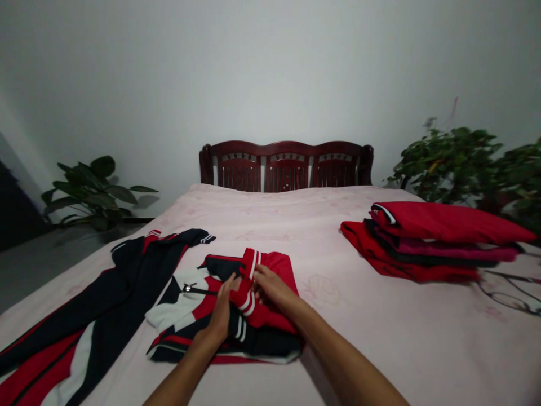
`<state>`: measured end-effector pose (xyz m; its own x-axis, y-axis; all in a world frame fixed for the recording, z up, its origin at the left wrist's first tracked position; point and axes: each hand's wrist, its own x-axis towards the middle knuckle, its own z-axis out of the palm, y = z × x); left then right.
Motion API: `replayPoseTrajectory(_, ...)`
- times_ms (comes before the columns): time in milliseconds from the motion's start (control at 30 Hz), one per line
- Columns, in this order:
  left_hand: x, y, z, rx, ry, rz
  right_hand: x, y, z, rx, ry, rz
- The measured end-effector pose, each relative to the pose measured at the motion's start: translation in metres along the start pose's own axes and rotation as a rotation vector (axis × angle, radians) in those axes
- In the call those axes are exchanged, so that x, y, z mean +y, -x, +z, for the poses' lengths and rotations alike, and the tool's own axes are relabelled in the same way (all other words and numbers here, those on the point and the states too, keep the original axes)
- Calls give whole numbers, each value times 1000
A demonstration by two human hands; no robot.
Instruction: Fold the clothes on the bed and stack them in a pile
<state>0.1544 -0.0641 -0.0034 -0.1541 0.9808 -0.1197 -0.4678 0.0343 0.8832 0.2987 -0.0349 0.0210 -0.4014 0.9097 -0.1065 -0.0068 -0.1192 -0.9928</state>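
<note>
Left hand (220,313) and right hand (270,285) pinch a red striped sleeve (246,294) on a tracksuit jacket (181,301) lying on a pink bed (372,321), between a spread black tracksuit (101,293) and folded red clothes (426,242).

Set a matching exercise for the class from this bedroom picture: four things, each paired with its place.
Things:
1. folded red stack
2. headboard
3. leafy plant
4. right hand

Places:
A. on a striped red sleeve
B. at the far end of the bed
C. on the right side of the bed
D. beyond the left side of the bed

Pairs: 1-C, 2-B, 3-D, 4-A
</note>
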Motion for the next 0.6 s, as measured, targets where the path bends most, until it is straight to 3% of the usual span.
replayPoseTrajectory(100,26,-5,-45,12,-376,155,31,-4,14,13,138,-19)
replayPoseTrajectory(167,36,-6,-52,58,-679,289,35,-2,10,79,160,-75)
replayPoseTrajectory(233,38,-2,-41,50,-844,389,27,3,0,197,248,-202)
replayPoseTrajectory(300,32,6,-18,-71,-952,487,16,10,-13,324,451,-362)
replayPoseTrajectory(367,21,17,5,-213,-1128,601,9,21,-22,387,706,-420)
replayPoseTrajectory(467,2,29,20,-255,-1477,657,14,44,-23,286,1058,-338)
replayPoseTrajectory(600,-12,38,10,-205,-1802,546,37,74,-16,118,1220,-294)
